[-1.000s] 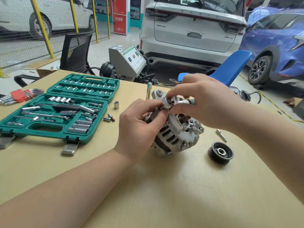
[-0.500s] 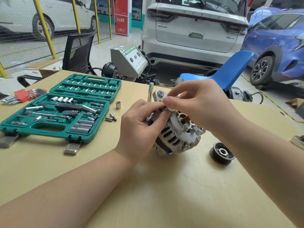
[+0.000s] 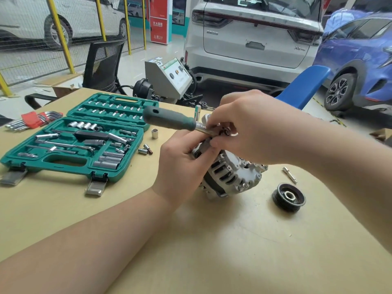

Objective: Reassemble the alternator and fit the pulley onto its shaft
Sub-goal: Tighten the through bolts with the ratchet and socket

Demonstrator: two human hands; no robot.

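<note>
Two cars sit behind one tan table (image 3: 212, 251). On it: one alternator (image 3: 231, 172), one pulley (image 3: 289, 197) lying apart to its right, one open socket case (image 3: 70, 164). Left hand (image 3: 182, 164) grips the alternator; right hand (image 3: 252, 128) fingers pinch one ratchet (image 3: 169, 119).

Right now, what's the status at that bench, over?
Both hands on top of alternator: left hand steadies it, right hand holds ratchet at a fastener. Pulley off, lying on table. Nothing blocking.

Two bare forearms, no sleeves; left hand (image 3: 182, 164) and right hand (image 3: 254, 128) ungloved, no rings
</note>
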